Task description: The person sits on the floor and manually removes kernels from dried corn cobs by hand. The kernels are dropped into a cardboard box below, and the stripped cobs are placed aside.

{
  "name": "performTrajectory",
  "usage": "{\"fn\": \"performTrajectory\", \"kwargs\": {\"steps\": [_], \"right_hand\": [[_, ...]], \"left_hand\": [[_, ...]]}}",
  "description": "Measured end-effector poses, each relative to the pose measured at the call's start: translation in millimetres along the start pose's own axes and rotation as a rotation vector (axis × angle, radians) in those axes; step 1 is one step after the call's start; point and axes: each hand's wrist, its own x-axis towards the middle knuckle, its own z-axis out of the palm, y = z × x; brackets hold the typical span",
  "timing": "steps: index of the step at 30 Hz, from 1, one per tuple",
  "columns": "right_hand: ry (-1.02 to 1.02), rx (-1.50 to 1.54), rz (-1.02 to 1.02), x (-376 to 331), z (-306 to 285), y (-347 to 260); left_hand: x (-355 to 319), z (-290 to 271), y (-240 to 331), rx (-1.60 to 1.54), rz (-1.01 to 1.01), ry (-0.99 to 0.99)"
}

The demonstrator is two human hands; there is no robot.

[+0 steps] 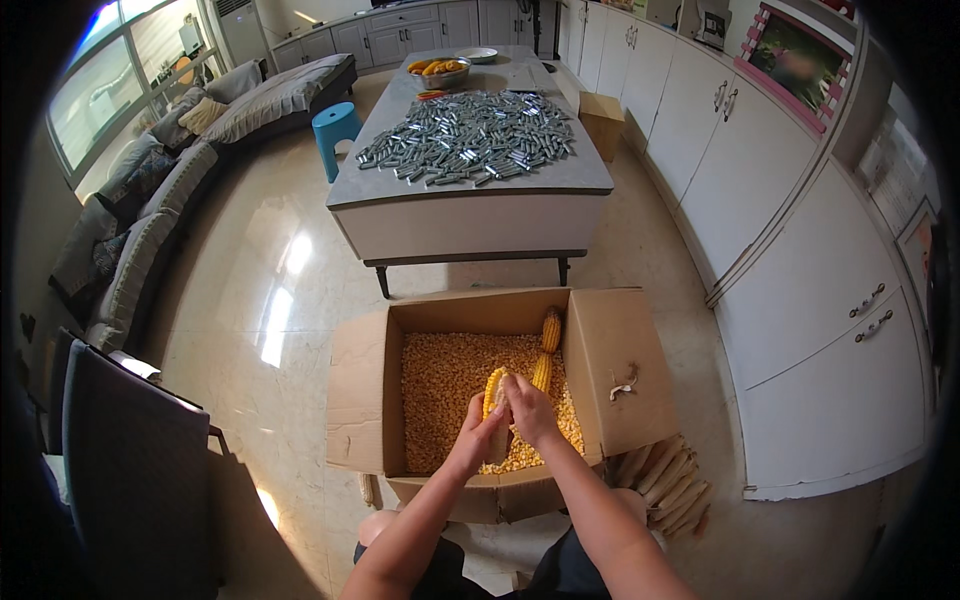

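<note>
Both our hands close around one corn cob (496, 395), held nearly upright over the cardboard box (365, 400): left hand (478, 440) grips low, right hand (530, 410) wraps the upper part. Loose kernels (440, 385) fill the box beneath, and two more cobs (548, 345) lie just beyond our right hand.

Both bare forearms rise from the lower edge toward the frame's centre. The left hand (470, 440) and right hand (530, 410) meet there, fingers curled (knuckles up), touching each other.
</note>
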Motion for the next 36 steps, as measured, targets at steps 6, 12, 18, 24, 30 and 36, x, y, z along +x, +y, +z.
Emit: {"fn": "performTrajectory", "kwargs": {"steps": [6, 12, 18, 24, 30, 36], "right_hand": [[-0.131, 0.660, -0.045, 13, 1, 16], [-0.083, 0.768, 0.052, 11, 9, 19], [0.024, 0.323, 0.043, 3, 7, 3], [-0.081, 0.720, -0.007, 8, 2, 7], [0.078, 0.413, -0.070, 4, 7, 5], [-0.018, 0.194, -0.132, 4, 3, 8]], "left_hand": [[-5, 4, 9, -0.077, -0.115, -0.087], [12, -12, -32, 0.331, 0.189, -0.031], [5, -6, -23, 0.153, 0.012, -0.075], [-2, 2, 3, -0.004, -0.060, -0.128], [1, 10, 2, 0.647, 0.401, 0.063], [-2, 8, -6, 0.496, 0.353, 0.028]]}}
